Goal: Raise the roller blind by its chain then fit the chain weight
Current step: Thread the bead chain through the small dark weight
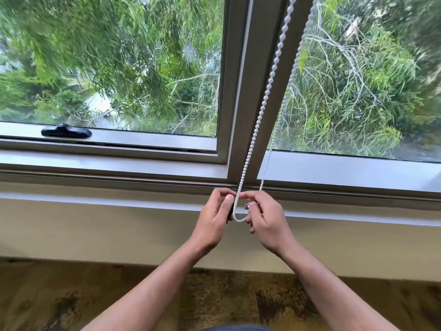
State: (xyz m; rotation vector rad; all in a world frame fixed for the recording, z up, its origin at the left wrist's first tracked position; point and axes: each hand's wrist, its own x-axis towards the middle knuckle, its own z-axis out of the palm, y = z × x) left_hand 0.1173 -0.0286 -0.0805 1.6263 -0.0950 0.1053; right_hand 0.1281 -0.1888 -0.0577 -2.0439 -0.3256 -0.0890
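Observation:
A white bead chain (pixel 260 111) hangs in a loop in front of the window's centre post, its two strands running down from the top of the view. The bottom of the loop (pixel 239 219) curves between my two hands below the sill. My left hand (pixel 216 220) pinches the left strand with thumb and forefinger, and a small dark piece shows behind its fingers; I cannot tell what it is. My right hand (pixel 265 218) grips the right strand, fingers curled around it. The roller blind itself is out of view.
The grey window frame (pixel 241 91) divides two panes with trees outside. A black window latch (pixel 66 131) sits on the left sash rail. Below the white sill (pixel 95 199) is a cream wall, then a brown wooden floor (pixel 71 302).

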